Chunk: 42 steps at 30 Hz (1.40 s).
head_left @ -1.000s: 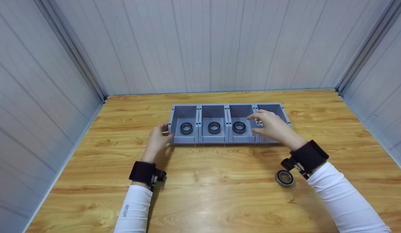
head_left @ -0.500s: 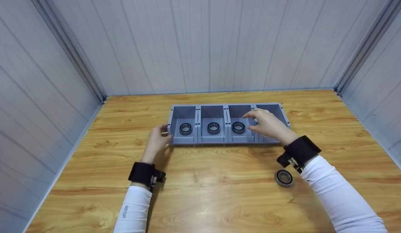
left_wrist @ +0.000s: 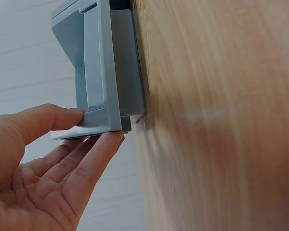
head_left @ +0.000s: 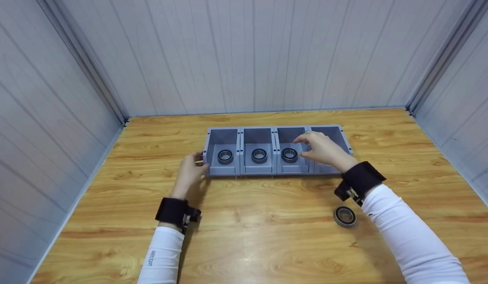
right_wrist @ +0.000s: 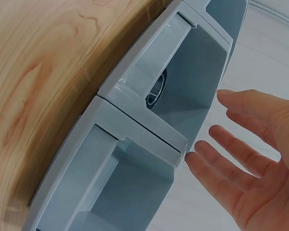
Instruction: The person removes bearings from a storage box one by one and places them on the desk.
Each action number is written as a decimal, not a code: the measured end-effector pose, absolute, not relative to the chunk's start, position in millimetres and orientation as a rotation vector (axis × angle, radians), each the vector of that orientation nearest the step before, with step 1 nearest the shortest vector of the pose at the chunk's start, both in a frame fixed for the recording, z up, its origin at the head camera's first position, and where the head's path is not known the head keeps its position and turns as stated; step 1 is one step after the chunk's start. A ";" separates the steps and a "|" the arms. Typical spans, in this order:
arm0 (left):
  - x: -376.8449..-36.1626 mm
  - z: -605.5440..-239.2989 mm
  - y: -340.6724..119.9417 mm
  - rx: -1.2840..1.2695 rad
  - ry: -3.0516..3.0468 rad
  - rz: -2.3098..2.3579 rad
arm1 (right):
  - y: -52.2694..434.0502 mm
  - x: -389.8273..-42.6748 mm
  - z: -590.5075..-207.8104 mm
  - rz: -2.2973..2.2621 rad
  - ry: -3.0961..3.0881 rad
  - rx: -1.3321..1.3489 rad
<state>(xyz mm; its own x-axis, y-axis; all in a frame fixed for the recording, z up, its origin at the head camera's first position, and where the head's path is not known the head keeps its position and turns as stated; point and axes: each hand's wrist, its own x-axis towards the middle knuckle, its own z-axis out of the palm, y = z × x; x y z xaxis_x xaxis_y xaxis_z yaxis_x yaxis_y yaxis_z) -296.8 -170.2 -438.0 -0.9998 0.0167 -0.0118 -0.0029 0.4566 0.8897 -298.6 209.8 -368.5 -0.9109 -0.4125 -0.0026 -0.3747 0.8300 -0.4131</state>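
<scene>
A row of joined grey bins (head_left: 257,170) lies on the wooden table. My left hand (head_left: 190,173) pinches the row's left end, thumb on the front edge and fingers along the outer side, as the left wrist view shows. Black-and-steel ball bearings sit one per bin: a left one (head_left: 225,162), a second one (head_left: 259,161) and a third one (head_left: 289,160). Above the third and rightmost bins hovers my right hand (head_left: 323,150), fingers loosely bent with nothing between them. It partly hides the rightmost bin; in the right wrist view its fingertips are near the divider rim (right_wrist: 176,151).
Another ball bearing (head_left: 345,225) lies flat on the table (head_left: 248,232), in front of the bins and close by the right forearm. White panel walls (head_left: 252,55) stand at the back and on both sides.
My right hand has shifted a little left, from beside the third bearing to partly over its bin, holding nothing. The left hand stays at the row's left end; the bearings lie where they were.
</scene>
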 end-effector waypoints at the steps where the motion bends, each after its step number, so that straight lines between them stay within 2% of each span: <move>1: -297.0 -438.1 -170.3 0.012 2.664 1.630 | 209.4 -299.3 -368.7 -0.629 2.915 -0.630; 42: -296.3 -434.8 -170.9 -0.003 2.713 1.534 | 181.2 -330.6 -391.1 -0.537 2.833 -0.692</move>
<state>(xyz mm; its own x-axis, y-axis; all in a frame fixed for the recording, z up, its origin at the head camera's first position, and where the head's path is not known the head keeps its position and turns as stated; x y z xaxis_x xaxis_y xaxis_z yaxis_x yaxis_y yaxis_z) -296.3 -170.9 -434.8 -0.9997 0.0106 -0.0229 -0.0142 0.5155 0.8568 -330.6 181.2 -391.1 -0.8765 -0.4740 -0.0839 -0.4104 0.8270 -0.3843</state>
